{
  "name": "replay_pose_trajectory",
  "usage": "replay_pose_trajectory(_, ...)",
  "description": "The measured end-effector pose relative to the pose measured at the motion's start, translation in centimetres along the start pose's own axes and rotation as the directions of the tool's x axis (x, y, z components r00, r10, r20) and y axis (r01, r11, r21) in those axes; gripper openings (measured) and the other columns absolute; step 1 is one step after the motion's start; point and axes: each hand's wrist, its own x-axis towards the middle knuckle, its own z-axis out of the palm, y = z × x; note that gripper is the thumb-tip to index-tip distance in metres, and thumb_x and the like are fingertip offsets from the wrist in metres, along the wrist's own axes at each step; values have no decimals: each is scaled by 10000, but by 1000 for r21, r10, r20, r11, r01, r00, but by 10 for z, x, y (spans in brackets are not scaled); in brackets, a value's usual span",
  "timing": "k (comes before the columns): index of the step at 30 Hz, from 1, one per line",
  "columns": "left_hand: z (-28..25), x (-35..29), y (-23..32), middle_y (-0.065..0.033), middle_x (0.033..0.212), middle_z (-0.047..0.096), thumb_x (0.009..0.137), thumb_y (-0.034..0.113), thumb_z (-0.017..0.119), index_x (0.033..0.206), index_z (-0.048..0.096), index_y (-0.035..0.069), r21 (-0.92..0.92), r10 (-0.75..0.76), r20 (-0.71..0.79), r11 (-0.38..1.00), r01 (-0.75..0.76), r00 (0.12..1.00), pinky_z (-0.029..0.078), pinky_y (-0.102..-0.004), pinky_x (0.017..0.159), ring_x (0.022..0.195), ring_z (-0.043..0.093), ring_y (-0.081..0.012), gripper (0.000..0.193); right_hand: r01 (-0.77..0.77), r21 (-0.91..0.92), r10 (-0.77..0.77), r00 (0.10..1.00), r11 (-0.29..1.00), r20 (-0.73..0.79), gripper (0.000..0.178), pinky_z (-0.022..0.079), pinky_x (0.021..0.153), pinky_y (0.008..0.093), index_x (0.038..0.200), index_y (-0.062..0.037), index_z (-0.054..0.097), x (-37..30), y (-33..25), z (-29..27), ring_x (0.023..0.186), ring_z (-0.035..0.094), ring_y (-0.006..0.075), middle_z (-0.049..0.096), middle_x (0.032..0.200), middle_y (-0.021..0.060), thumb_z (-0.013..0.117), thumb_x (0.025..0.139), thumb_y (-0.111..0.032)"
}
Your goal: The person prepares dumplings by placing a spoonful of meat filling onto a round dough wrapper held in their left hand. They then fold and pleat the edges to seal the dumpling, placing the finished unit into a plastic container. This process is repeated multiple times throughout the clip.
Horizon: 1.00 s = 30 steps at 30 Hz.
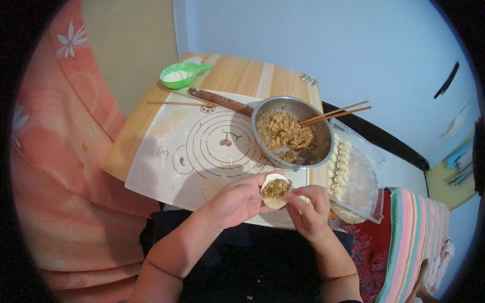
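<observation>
A round dumpling wrapper (275, 203) with brown-green filling (276, 189) on it lies on the fingers of my left hand (241, 202), near the table's front edge. My right hand (309, 208) pinches the wrapper's right edge between thumb and fingers. The wrapper is still spread, with its filling showing. Just beyond my hands stands a metal bowl (323, 157) of minced filling (285, 132), a pair of chopsticks (338, 114) leaning on its right rim. Flat wrappers (213, 188) lie on the pale printed mat (146, 174), one of them beside my left wrist.
A wooden rolling pin (220, 99) lies behind the mat's circles, partly hidden by the bowl. At the back left sits a green scoop (185, 70) of white flour, with loose chopsticks (177, 103) nearby. Right of the table, a clear plastic box (368, 177) holds rows of dumplings (341, 169).
</observation>
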Motion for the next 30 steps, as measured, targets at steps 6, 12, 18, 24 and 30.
replay_pose_trajectory(6,5,0,1,-168,1347,419,847,-1,396,1424,189,-29,96,5,-26,995,-3,1000,341,-350,1039,1234,446,-224,614,-114,181,132,987,977,-89,381,455,732,359,970,-47,628,-3,7,3,853,597,262,631,976,85,751,612,-3)
replay_pose_trajectory(12,12,1,-1,-144,1306,451,870,-17,390,1410,240,-29,227,-11,-34,974,19,999,368,-324,1010,1201,466,-197,560,-47,206,63,995,977,-73,348,461,721,352,950,-62,644,-3,11,3,854,594,249,634,985,78,744,617,-64)
replay_pose_trajectory(18,12,3,1,-133,1269,474,893,-14,383,1393,282,-25,202,-78,-96,975,96,992,402,-314,975,1167,489,-177,510,137,59,-133,988,989,-75,324,473,671,336,922,-106,673,-3,14,3,816,578,223,622,958,43,729,604,-78)
replay_pose_trajectory(24,11,3,-3,-129,1256,482,950,52,377,1381,309,-22,171,-63,-74,982,75,995,407,-309,973,1150,498,-169,443,33,107,-25,997,994,-77,288,465,659,317,878,-94,673,-5,7,5,768,569,226,613,906,45,741,607,-25)
replay_pose_trajectory(30,19,4,-13,-111,1277,470,997,146,349,1355,363,-9,313,15,-143,949,31,990,391,-304,993,1164,479,-158,391,-61,173,75,994,983,-78,282,505,682,325,893,-78,679,-4,1,5,796,598,248,617,929,71,719,619,-28)
